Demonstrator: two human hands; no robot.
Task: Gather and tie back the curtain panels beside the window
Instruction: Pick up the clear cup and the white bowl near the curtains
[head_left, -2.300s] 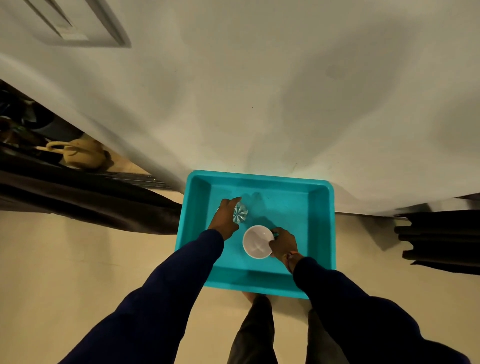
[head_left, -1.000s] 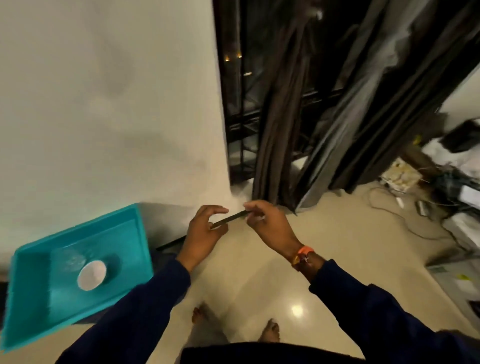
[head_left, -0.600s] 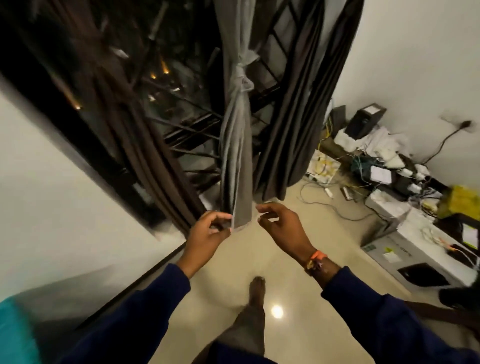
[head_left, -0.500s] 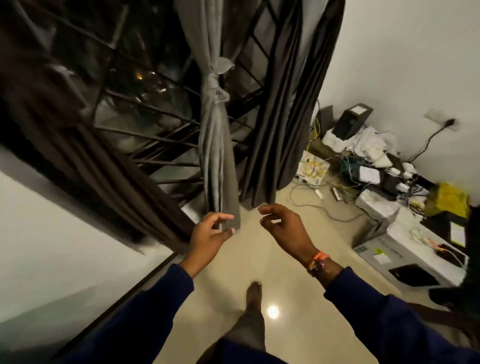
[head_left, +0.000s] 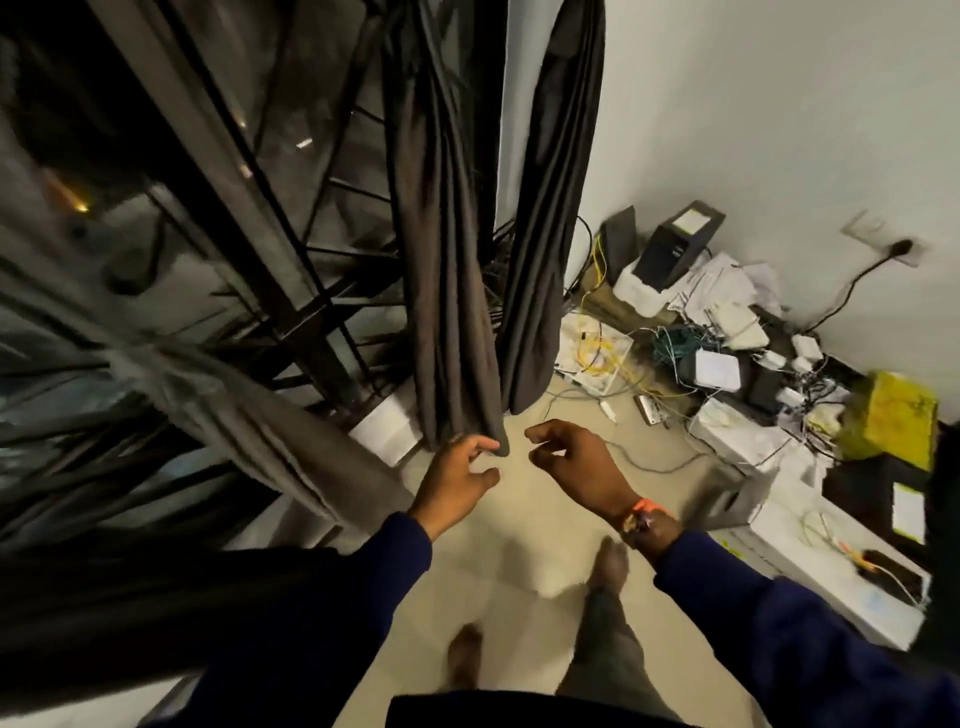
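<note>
- Dark curtain (head_left: 452, 291) hangs before the window (head_left: 234, 218); second panel (head_left: 550, 234) just right of it.
- Left hand (head_left: 457, 480): fingers loosely curled, empty, touching curtain hem.
- Right hand (head_left: 576, 462): fingers curled, empty, near hem.

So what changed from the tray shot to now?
The person left the tray and cup and turned to the window. Both hands carried a thin dark strip, now out of sight. The left hand touches the hem of a dark curtain; the right hand hovers empty.
</note>
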